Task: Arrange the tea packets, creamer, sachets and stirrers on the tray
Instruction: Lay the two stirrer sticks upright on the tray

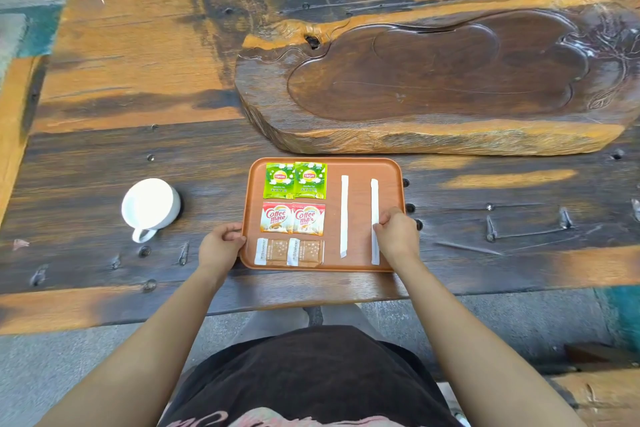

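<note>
- Neatly, the tray (394, 184) sits near the front edge of the wooden table (104, 80), right before the person, and everything the task names already lies on it.
- Two green tea packets (294, 180) lie side by side at the far left of the tray, touching or slightly overlapped; just nearer sit two red-and-white creamer packets (292, 218), and nearest the person two brown sachets (289, 252). The pairs form a tidy column of rows, probably so each kind reads at a glance.
- Two paper-wrapped stirrers fill the right half, running front to back and roughly parallel: the left stirrer (344, 215) lies free, while the right stirrer (374, 198) runs close to the tray's right rim.
- The right hand (398, 230) is curled over the tray's right edge, fingertips pinched narrowly on the right stirrer partway along it, seemingly to straighten it against its neighbour.
- The left hand (221, 241) grips the tray's left rim, fingers wrapped over the edge, likely steadying the tray so it does not slide under the other hand's nudging.
- By this layout the arranging looks almost finished; only fine alignment seems left.
- Farther out, a white cup (150, 204) stands well apart to the left, and a large carved wooden slab (433, 80) lies beyond the tray.
</note>
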The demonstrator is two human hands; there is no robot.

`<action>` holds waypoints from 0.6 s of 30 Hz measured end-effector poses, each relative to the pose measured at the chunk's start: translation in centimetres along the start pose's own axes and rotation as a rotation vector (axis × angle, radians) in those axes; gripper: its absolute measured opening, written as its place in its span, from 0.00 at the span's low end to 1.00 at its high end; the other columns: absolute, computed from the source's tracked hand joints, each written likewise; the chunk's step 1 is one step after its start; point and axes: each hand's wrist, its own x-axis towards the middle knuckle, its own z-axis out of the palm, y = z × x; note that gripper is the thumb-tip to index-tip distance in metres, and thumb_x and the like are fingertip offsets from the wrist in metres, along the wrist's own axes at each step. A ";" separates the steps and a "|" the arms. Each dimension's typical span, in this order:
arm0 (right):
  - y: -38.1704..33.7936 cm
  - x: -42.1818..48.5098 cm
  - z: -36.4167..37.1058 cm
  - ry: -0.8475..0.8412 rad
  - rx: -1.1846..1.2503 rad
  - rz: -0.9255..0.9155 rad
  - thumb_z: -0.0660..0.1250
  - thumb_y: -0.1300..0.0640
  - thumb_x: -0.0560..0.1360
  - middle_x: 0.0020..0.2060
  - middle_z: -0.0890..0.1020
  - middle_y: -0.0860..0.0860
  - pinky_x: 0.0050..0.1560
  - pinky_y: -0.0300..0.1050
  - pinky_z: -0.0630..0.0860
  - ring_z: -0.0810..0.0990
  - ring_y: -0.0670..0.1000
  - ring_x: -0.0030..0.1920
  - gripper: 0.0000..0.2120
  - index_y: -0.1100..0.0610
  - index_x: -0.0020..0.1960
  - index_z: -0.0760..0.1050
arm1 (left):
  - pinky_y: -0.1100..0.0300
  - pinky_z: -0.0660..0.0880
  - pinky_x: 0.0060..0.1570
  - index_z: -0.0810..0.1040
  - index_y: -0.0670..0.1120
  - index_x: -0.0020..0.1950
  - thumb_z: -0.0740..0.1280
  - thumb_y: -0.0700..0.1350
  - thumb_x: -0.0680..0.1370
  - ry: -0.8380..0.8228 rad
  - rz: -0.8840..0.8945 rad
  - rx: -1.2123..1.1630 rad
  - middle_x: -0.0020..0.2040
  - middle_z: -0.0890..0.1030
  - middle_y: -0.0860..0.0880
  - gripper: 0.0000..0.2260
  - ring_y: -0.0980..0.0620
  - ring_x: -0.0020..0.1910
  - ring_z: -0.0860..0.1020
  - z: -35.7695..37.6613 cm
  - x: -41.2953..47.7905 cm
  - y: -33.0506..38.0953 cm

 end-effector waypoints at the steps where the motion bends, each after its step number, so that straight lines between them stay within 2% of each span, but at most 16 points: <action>1: 0.0 0.0 0.0 -0.001 0.000 0.000 0.63 0.61 0.74 0.49 0.82 0.60 0.51 0.53 0.78 0.79 0.62 0.51 0.08 0.62 0.52 0.74 | 0.42 0.75 0.59 0.77 0.41 0.55 0.63 0.34 0.75 0.000 0.001 -0.001 0.43 0.80 0.42 0.11 0.40 0.50 0.80 0.0 -0.1 0.0; 4: 0.1 0.0 -0.4 0.005 0.012 -0.025 0.63 0.61 0.75 0.49 0.82 0.60 0.50 0.52 0.78 0.79 0.61 0.50 0.07 0.63 0.51 0.74 | 0.45 0.76 0.58 0.77 0.40 0.56 0.63 0.34 0.75 -0.010 -0.008 -0.018 0.42 0.80 0.42 0.11 0.43 0.46 0.79 0.0 -0.1 0.2; 7: 0.5 0.0 -1.4 0.170 0.093 -0.074 0.62 0.63 0.74 0.49 0.81 0.59 0.48 0.48 0.74 0.78 0.60 0.50 0.05 0.61 0.48 0.75 | 0.50 0.77 0.53 0.77 0.39 0.56 0.62 0.34 0.75 -0.038 -0.027 -0.058 0.39 0.80 0.46 0.11 0.46 0.42 0.79 0.0 -0.1 0.5; 9: 1.1 0.3 -2.3 0.265 0.104 -0.062 0.63 0.64 0.73 0.51 0.79 0.60 0.50 0.48 0.72 0.76 0.61 0.53 0.06 0.61 0.49 0.75 | 0.50 0.78 0.52 0.78 0.41 0.53 0.63 0.35 0.76 -0.051 -0.028 -0.066 0.39 0.80 0.47 0.08 0.47 0.42 0.79 -0.1 -0.1 0.8; 11: 1.9 0.7 -2.9 0.217 0.069 -0.011 0.63 0.63 0.73 0.55 0.77 0.61 0.54 0.49 0.71 0.75 0.61 0.56 0.10 0.62 0.54 0.74 | 0.47 0.78 0.55 0.78 0.45 0.49 0.63 0.35 0.76 -0.052 -0.021 -0.033 0.38 0.80 0.48 0.07 0.46 0.43 0.80 -0.2 -0.1 0.9; 13: 2.5 1.1 -3.0 0.095 0.067 0.047 0.63 0.63 0.74 0.56 0.78 0.61 0.54 0.47 0.72 0.76 0.60 0.57 0.13 0.63 0.58 0.73 | 0.45 0.77 0.56 0.78 0.46 0.49 0.62 0.34 0.75 -0.062 -0.016 0.006 0.37 0.80 0.48 0.09 0.44 0.46 0.80 -0.2 0.0 1.0; 16: 2.9 0.9 -2.8 0.017 0.136 0.064 0.62 0.65 0.74 0.48 0.83 0.60 0.46 0.41 0.69 0.79 0.57 0.51 0.12 0.63 0.57 0.74 | 0.45 0.78 0.56 0.78 0.42 0.52 0.61 0.33 0.75 -0.076 -0.027 0.025 0.36 0.80 0.48 0.10 0.44 0.45 0.80 -0.2 0.0 1.2; 18: 3.0 0.8 -2.9 0.020 0.209 0.089 0.63 0.66 0.73 0.41 0.82 0.56 0.46 0.40 0.69 0.78 0.55 0.46 0.11 0.63 0.55 0.76 | 0.47 0.79 0.51 0.78 0.38 0.55 0.60 0.32 0.75 -0.059 -0.045 -0.021 0.38 0.80 0.46 0.12 0.46 0.42 0.79 0.0 -0.1 1.4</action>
